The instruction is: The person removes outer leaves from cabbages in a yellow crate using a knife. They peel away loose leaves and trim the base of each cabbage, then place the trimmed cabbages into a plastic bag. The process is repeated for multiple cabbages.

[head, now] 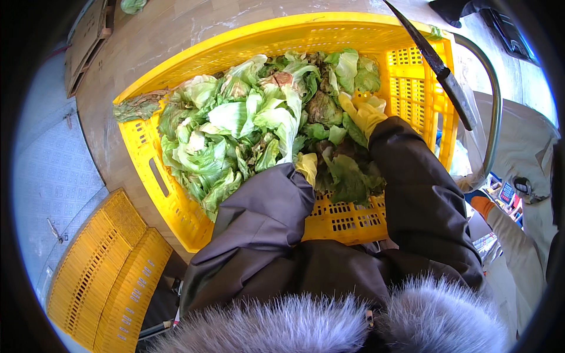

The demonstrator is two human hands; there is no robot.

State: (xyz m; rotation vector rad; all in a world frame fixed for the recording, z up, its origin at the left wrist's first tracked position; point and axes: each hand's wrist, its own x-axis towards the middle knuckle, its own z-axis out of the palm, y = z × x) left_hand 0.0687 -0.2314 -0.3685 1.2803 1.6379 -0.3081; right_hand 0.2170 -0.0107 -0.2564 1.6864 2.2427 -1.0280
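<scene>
A yellow perforated plastic crate [265,27] lies before me, holding a heap of lettuce leaves [234,119], some green and some brown and wilted. My right hand [363,114], in a yellow glove, reaches among the leaves near the crate's right end. Pale leaf bits seem to lie at its fingers, but a grip is not clear. Lower and closer to me, my left hand [307,167] wears a yellow glove too. The dark sleeve and leaves hide most of it, so what it holds cannot be seen. Dark wilted leaves [348,178] lie between both hands.
A knife [450,84] slants across the crate's right end, beside a curved metal tube [494,88] and clear plastic. Another person's pale-clothed leg [516,247] is at right. Yellow crates [101,273] stand lower left, a wooden pallet [88,44] upper left. A lettuce [132,5] lies beyond.
</scene>
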